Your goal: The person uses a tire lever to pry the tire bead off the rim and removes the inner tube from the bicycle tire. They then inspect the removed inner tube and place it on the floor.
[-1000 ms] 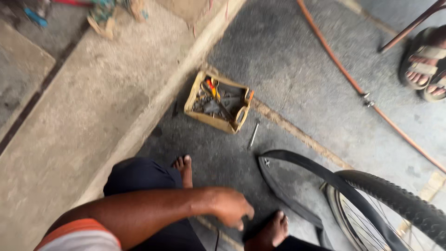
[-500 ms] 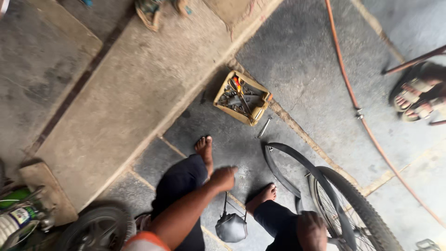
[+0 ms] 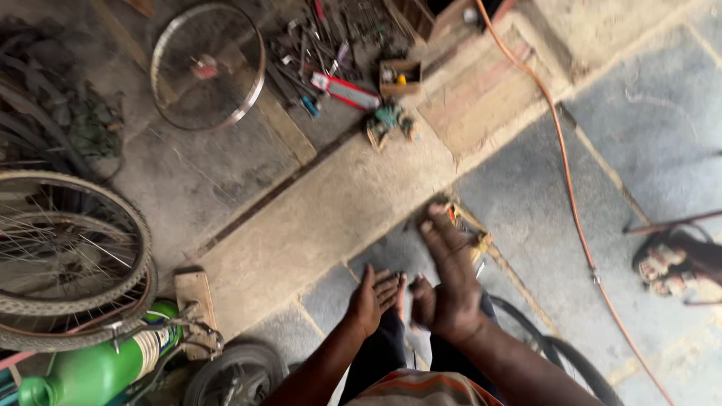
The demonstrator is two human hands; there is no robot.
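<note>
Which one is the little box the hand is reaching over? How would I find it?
Follow the long concrete step down to the grey floor. The small wooden tool tray sits at the step's foot, half hidden by the right hand. Unlike the small box among the scattered tools above, it lies nearest the hands.

The floor is grey stone with thin pale lines between the slabs. A wide tan step crosses it, with a reddish patch near the top. An orange hose runs over the grey floor. The bottle is bright green with a pale band. The wheel rim is shiny silver with a red middle. A red and white tool lies among dark metal tools. The small box is yellow-brown. The shirt has orange and white stripes. The tyre is dusty grey.
</note>
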